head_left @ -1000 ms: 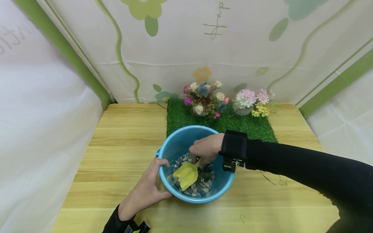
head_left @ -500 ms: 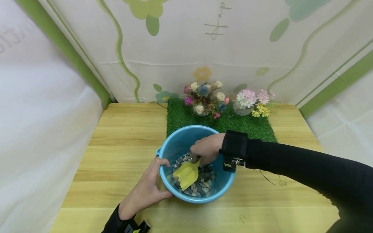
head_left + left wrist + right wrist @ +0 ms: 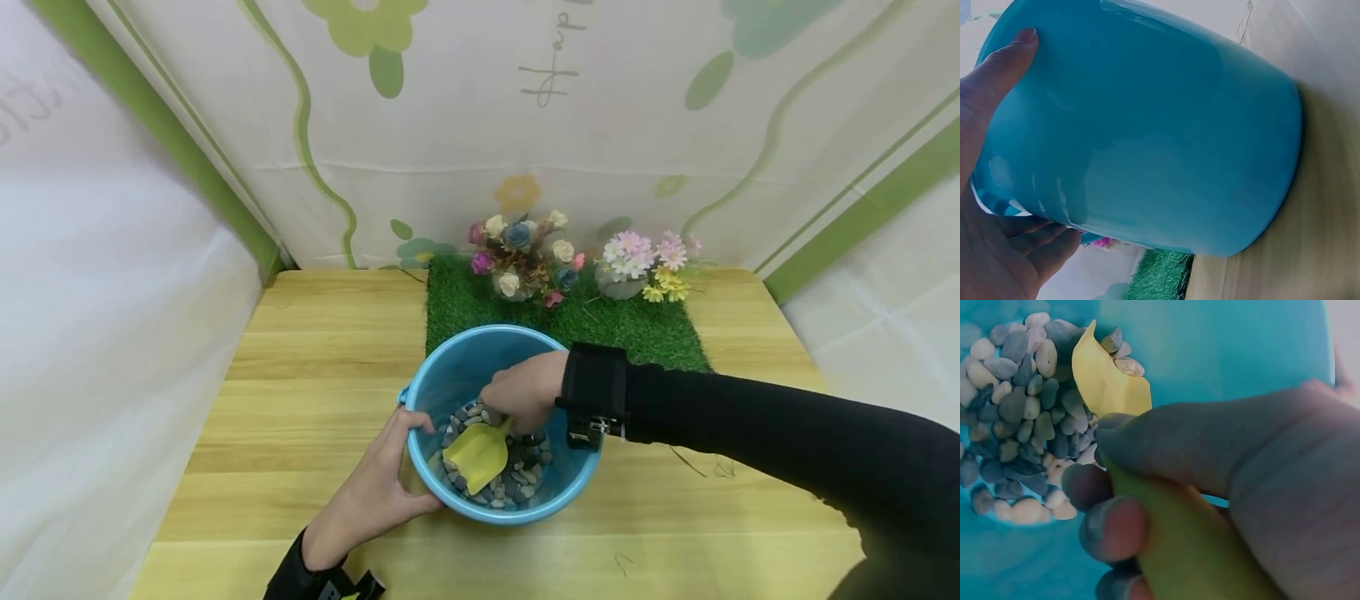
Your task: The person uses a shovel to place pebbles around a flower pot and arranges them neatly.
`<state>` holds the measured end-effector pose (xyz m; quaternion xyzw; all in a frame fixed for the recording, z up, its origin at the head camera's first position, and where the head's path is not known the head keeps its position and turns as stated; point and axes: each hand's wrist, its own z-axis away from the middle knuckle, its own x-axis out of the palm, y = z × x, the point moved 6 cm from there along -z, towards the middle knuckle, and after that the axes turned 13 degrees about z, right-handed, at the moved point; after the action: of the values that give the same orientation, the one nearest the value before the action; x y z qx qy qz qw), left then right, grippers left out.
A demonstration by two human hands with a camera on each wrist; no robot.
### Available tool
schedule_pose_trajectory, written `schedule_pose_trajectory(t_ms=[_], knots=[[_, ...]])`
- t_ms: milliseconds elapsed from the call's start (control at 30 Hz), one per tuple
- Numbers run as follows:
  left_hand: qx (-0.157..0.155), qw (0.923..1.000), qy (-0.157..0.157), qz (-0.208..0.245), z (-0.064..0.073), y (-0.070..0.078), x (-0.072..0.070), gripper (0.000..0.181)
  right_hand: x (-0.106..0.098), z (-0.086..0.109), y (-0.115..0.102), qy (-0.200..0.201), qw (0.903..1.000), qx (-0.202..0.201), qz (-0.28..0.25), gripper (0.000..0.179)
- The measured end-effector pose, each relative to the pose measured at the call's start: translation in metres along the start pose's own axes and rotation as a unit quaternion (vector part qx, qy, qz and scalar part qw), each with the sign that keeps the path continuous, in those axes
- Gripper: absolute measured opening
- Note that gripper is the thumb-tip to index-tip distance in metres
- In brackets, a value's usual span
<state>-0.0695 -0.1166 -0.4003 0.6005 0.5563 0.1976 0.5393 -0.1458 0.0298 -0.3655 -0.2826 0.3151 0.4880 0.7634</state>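
Blue bucket [image 3: 461,362] stands on wooden table [image 3: 315,400], just in front of two flower arrangements on green turf [image 3: 453,312]. Left hand [image 3: 378,475] grips bucket at rim, thumb against outer wall. Right hand [image 3: 528,387], inside bucket, wraps thumb and fingers round handle of yellow scoop [image 3: 477,457]. Blade lies over grey and tan pebbles [image 3: 525,477]; whether it bears on them is hard to judge.

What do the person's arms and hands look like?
The left hand and right hand wear no gloves. The right sleeve is long and black, ending at a boxy black wrist device. The left sleeve is black too, with a black-and-yellow gadget.
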Motion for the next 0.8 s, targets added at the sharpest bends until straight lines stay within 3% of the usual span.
schedule_pose_trajectory(t_ms=[133, 300, 400, 567, 633, 800], knots=[[0.003, 1.0000, 0.002, -0.003, 0.001, 0.000, 0.000, 0.069, 0.005, -0.001, 0.007, 0.004, 0.9979, -0.050, -0.042, 0.015], [0.003, 1.0000, -0.001, -0.001, 0.000, 0.000, 0.000, 0.069, 0.002, 0.001, 0.010, 0.003, 0.9953, -0.070, -0.066, 0.020], [0.000, 1.0000, -0.002, -0.003, 0.000, 0.000, 0.000, 0.069, -0.004, 0.001, 0.007, -0.007, 0.9983, -0.046, -0.033, 0.026], [-0.003, 1.0000, -0.001, -0.001, -0.001, 0.000, 0.000, 0.068, -0.008, 0.002, 0.004, -0.028, 0.9963, 0.064, 0.050, 0.007], [-0.003, 1.0000, -0.001, 0.001, -0.001, 0.000, 0.000, 0.068, -0.009, 0.004, 0.004, -0.032, 0.9927, 0.096, 0.066, 0.011], [-0.007, 1.0000, -0.002, 0.005, -0.001, -0.001, 0.000, 0.069, -0.009, 0.002, 0.004, -0.042, 0.9913, 0.103, 0.071, 0.015]])
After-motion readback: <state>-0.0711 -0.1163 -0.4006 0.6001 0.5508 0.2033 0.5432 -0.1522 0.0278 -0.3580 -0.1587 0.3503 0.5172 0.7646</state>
